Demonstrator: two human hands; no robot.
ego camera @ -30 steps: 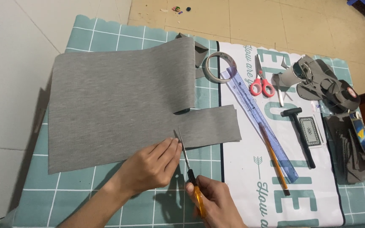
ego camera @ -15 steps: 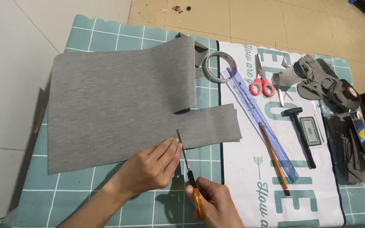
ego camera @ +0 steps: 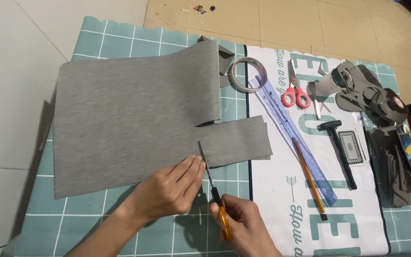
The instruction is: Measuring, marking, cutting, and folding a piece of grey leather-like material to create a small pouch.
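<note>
Left hand (ego camera: 170, 190) lies open and flat on grey fabric (ego camera: 134, 114) spread over the mat (ego camera: 120, 223), steadying it. Right hand (ego camera: 246, 226) grips a knife (ego camera: 210, 178), blade on the fabric's lower edge.

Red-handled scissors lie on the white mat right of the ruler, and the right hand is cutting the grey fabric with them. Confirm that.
Not quite. The red-handled scissors lie untouched on the white mat, right of the ruler. The right hand cuts the grey fabric with an orange-handled cutter, as the head view shows.
</note>
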